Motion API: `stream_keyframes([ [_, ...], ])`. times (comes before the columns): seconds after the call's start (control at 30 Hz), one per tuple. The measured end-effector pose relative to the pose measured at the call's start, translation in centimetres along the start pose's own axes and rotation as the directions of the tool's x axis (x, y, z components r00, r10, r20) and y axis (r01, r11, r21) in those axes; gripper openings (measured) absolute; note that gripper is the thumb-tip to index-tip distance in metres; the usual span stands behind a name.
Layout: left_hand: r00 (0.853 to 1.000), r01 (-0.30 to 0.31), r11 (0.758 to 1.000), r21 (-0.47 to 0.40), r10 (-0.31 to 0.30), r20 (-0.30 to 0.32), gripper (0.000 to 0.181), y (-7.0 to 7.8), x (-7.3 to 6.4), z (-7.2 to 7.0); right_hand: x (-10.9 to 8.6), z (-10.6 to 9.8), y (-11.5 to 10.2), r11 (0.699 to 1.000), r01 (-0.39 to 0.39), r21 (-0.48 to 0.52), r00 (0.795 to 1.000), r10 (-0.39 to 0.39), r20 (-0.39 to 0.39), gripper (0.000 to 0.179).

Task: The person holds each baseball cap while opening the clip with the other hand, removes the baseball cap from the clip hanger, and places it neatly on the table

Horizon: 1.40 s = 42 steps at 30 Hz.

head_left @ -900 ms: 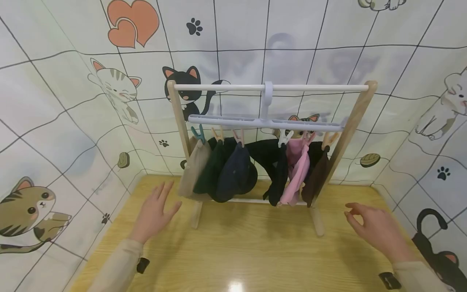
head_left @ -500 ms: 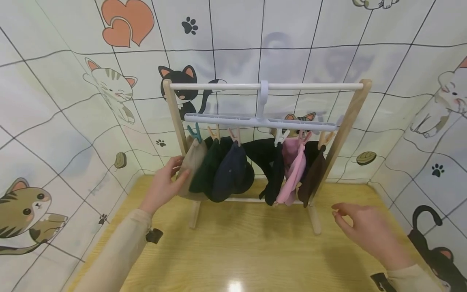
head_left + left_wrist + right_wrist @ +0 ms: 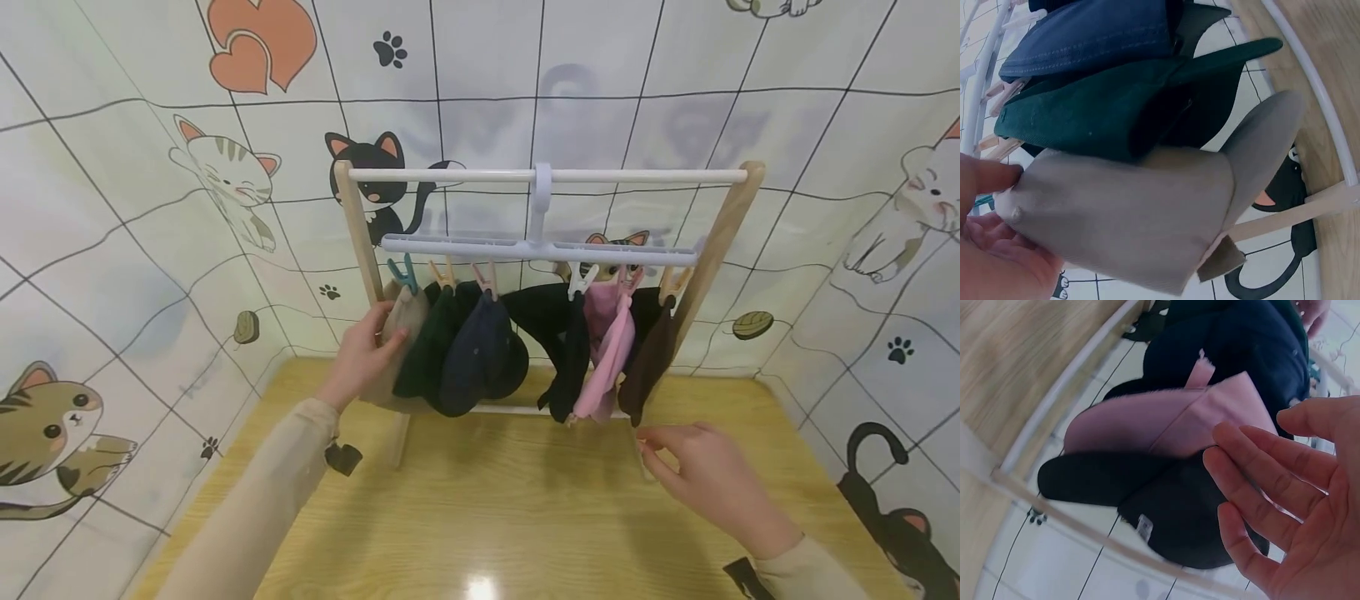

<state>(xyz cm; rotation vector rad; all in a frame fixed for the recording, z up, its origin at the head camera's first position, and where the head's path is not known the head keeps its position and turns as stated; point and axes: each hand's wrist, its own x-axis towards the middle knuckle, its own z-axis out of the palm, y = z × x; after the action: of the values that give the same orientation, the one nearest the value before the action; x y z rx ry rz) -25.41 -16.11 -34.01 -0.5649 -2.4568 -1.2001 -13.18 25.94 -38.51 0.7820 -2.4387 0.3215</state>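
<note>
Several caps hang by clothespins from a white hanger (image 3: pixel 465 247). At the left end is a beige cap (image 3: pixel 1129 212), which my left hand (image 3: pixel 363 354) holds near its clipped top, thumb on one side and fingers on the other. A teal clothespin (image 3: pixel 406 273) pinches that cap. Beside it hang a dark green cap (image 3: pixel 426 354) and a navy cap (image 3: pixel 471 358). Farther right are a black cap (image 3: pixel 572 367), a pink cap (image 3: pixel 609 350) and a dark brown cap (image 3: pixel 648 358). My right hand (image 3: pixel 1291 494), fingers loosely bent and holding nothing, is just below and right of the brown cap.
A rack with wooden posts (image 3: pixel 731 225) and a white top rail (image 3: pixel 450 176) carries the hanger. It stands on a wood-grain table (image 3: pixel 487 508). A cat-patterned cloth (image 3: pixel 495 67) surrounds the back and sides. A lower white bar (image 3: pixel 517 410) runs behind the caps.
My left hand has moved up and right from beside the rack onto the beige cap and now grips it. My right hand has moved left, toward the rack's right foot.
</note>
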Motion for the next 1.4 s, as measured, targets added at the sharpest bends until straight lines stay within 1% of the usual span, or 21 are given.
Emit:
stream_keyframes([
  [0.13,0.998,-0.045,0.998,0.033,0.046,-0.032,0.028,-0.1,-0.2,0.6,1.4,0.4,-0.6,0.999,0.024,0.032,0.999,-0.025,0.038,0.006],
  [0.23,0.997,-0.071,0.997,0.04,0.072,-0.029,0.025,-0.1,-0.4,0.9,3.0,0.6,-1.2,0.995,0.053,0.079,0.996,-0.058,0.068,0.004],
  [0.4,0.996,-0.085,0.996,0.033,0.084,0.03,0.024,0.2,-0.7,1.2,5.9,0.3,-2.6,0.986,0.119,0.114,0.987,-0.131,0.099,0.006],
  [0.53,0.994,-0.094,0.995,0.043,0.091,0.065,0.025,0.5,-0.9,1.2,8.3,0.2,-3.6,0.982,0.164,0.096,0.979,-0.173,0.103,0.002],
  [0.63,0.991,-0.093,0.995,0.033,0.09,0.095,0.024,0.8,-1.1,1.2,10.2,0.2,-4.1,0.976,0.196,0.099,0.974,-0.206,0.099,0.007],
  [0.73,0.989,-0.089,0.996,0.026,0.085,0.121,0.024,0.9,-1.4,1.1,12.3,0.2,-4.9,0.969,0.223,0.109,0.968,-0.233,0.096,0.002],
  [0.83,0.985,-0.091,0.996,0.028,0.086,0.147,0.025,1.0,-2.0,1.2,14.3,0.3,-5.7,0.963,0.241,0.124,0.963,-0.253,0.096,0.006],
  [0.93,0.982,-0.078,0.997,0.028,0.072,0.176,0.027,1.1,-2.5,1.5,15.9,0.3,-6.5,0.955,0.259,0.144,0.959,-0.273,0.08,0.007],
  [1.07,0.975,-0.071,0.997,0.008,0.067,0.21,0.026,1.6,-3.0,1.7,17.8,0.3,-7.2,0.944,0.283,0.172,0.952,-0.298,0.066,0.006],
  [1.2,0.969,-0.13,0.991,0.043,0.118,0.215,0.027,2.1,-3.4,1.8,19.6,0.2,-7.9,0.938,0.304,0.165,0.944,-0.32,0.085,0.004],
  [1.3,0.96,-0.18,0.981,0.071,0.159,0.229,0.025,2.4,-3.5,2.0,20.6,0.0,-8.4,0.941,0.307,0.141,0.942,-0.321,0.094,0.005],
  [1.4,0.949,-0.182,0.981,0.063,0.158,0.274,0.023,2.9,-3.8,2.2,21.1,0.0,-9.0,0.948,0.297,0.115,0.946,-0.309,0.099,0.007],
])
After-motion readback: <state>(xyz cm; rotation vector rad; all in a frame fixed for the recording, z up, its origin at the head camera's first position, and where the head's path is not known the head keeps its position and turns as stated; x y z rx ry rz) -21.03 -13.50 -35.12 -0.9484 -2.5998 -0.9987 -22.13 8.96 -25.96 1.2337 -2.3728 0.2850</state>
